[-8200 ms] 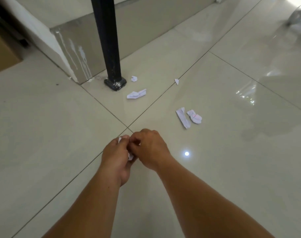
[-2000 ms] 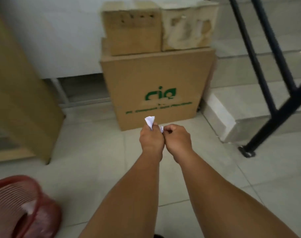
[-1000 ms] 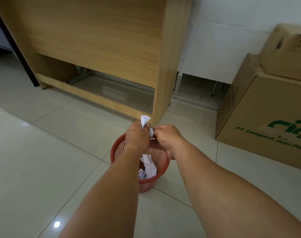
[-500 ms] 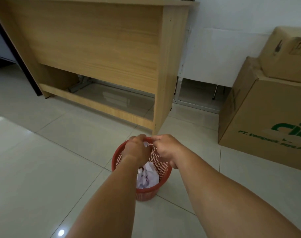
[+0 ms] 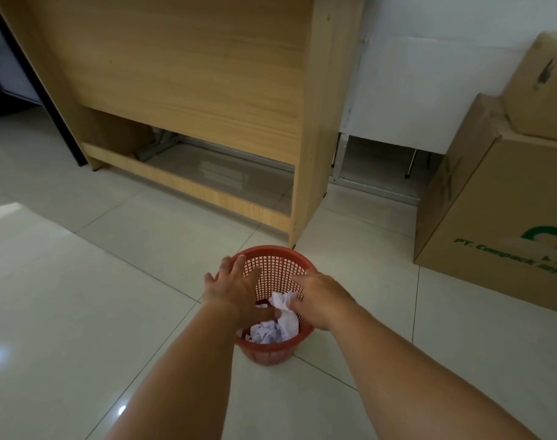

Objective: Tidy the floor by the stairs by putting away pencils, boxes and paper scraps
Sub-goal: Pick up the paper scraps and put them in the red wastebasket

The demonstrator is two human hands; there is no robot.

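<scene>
Two bare forearms reach up from the bottom of the frame and meet over a round red plastic mesh basket [image 5: 270,248] that stands on the glossy pale tiled floor [image 5: 80,296] at lower centre. The left hand [image 5: 235,292] is released, with its fingers spread wide above the basket's left rim, as a hand lies once it has let something drop. The right hand [image 5: 323,301] hangs over the right rim with its fingers pointing down. A crumpled white paper scrap [image 5: 281,303] lies against its thumb, and it cannot be told whether the thumb grips the scrap or only touches it. More crumpled white paper [image 5: 267,333] lies lower inside the basket, which is where the task wants it. Both hands are low and centred over the opening, probably so that nothing falls outside.

Half a second earlier both hands were clenched together above the rim. A second earlier a white scrap stuck up from the left fist.

Beyond the basket stands a light wood-grain counter [image 5: 191,74]. At the right edge is a large brown cardboard box with green print [image 5: 493,233].
</scene>
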